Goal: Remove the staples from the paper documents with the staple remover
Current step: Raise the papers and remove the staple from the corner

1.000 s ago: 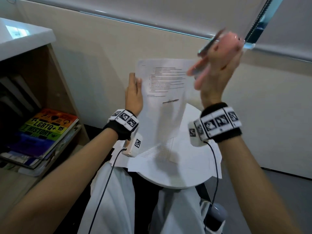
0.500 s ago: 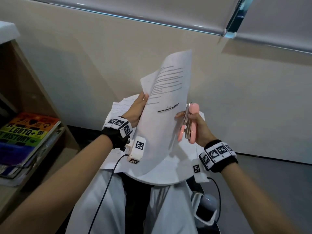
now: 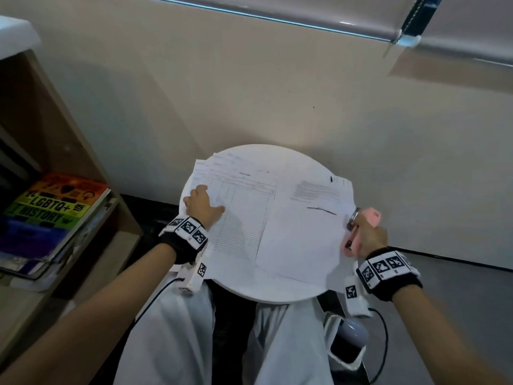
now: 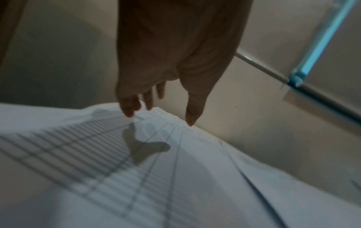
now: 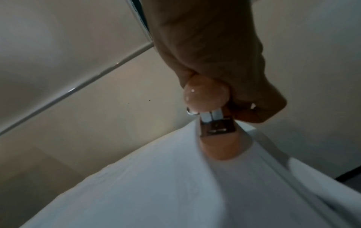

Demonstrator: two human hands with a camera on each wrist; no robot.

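White paper documents lie across a small round white table: a gridded form sheet on the left and a text page on the right. My left hand hovers just over the form's far left corner with fingers straight and spread. The same gridded sheet fills the left wrist view. My right hand grips a pink staple remover at the right edge of the text page. Its metal jaws and pink body touch the paper.
A wooden shelf unit stands at the left with a stack of books, a rainbow-covered one on top. A beige wall runs right behind the table. My white-clad knees sit under the table's near edge. A grey floor lies to the right.
The page I held up in the air now lies flat on the table at the right. My left hand let go of it and moved over the gridded form. My right hand came down with the remover.
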